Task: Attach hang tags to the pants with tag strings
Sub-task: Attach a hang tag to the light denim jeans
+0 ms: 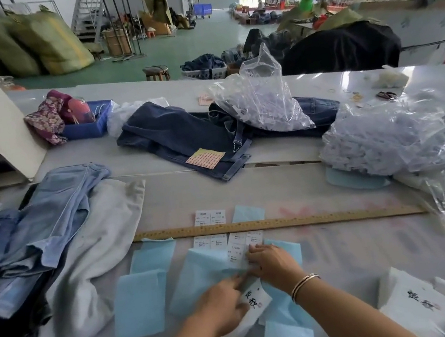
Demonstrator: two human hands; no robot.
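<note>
Two hands are sorting at the counter's near edge: my left hand (224, 303) is pinching a white hang tag (253, 305), my right hand (273, 264) is pressing flat on blue sheets (202, 275); pants (48, 211) are waiting untagged by the left edge.

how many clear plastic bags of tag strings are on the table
2 in clear view: one bag lies on the dark jeans at the far side, a bigger one at the right edge. More plastic lower right may hide others.
</note>
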